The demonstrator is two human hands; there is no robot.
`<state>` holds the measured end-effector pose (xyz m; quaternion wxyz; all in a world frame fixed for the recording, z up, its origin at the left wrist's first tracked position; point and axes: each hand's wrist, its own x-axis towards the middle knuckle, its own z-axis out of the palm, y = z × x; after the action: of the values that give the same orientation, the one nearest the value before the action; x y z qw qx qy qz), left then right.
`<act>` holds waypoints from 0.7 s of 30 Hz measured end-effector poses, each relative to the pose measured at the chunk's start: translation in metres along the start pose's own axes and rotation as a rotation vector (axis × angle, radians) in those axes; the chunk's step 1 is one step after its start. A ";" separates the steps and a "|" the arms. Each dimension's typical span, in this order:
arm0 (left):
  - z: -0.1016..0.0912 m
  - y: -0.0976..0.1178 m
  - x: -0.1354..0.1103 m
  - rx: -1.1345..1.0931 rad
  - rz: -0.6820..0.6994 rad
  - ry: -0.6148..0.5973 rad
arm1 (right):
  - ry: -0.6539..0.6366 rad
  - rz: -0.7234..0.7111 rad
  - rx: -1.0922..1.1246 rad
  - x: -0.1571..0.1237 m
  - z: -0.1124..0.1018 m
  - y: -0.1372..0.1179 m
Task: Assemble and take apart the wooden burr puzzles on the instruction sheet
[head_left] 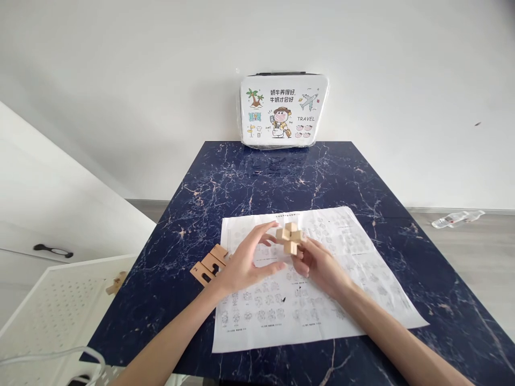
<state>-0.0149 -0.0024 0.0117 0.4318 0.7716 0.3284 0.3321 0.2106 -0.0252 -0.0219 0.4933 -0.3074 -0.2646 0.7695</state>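
A pale wooden interlocking burr puzzle (pixel 291 237) is held over the instruction sheet (pixel 358 268) by my right hand (pixel 319 264), whose thumb and fingers grip its lower right side. To its left, my left hand (pixel 249 260) has thumb and fingers spread apart, with nothing in its grasp. The fingertips come close to the puzzle's left end; I cannot tell whether they touch it. Beside my left wrist lie flat wooden pieces (pixel 209 264) with black slots and a number 2, partly hidden by the hand. Small printed diagrams cover the sheet.
A white cartoon-printed case (pixel 284 110) stands against the wall at the back of the dark blue marbled table (pixel 265 177). Left of the table is a white perforated surface (pixel 52 300) with a wooden piece (pixel 116 283) and a white cable (pixel 60 354). Clear plastic packaging (pixel 456 219) lies on the floor at right.
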 end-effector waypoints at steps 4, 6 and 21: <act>0.001 -0.004 0.001 0.043 -0.019 0.067 | 0.071 -0.035 0.177 0.009 -0.011 -0.006; 0.001 -0.005 0.001 0.066 -0.025 0.072 | 0.089 -0.053 0.240 0.011 -0.014 -0.008; 0.002 -0.009 0.001 0.138 -0.028 0.080 | 0.170 -0.152 0.301 0.012 -0.021 -0.020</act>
<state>-0.0148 0.0007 0.0031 0.3687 0.7811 0.3784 0.3329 0.2335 -0.0050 -0.0243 0.6111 -0.2729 -0.1263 0.7322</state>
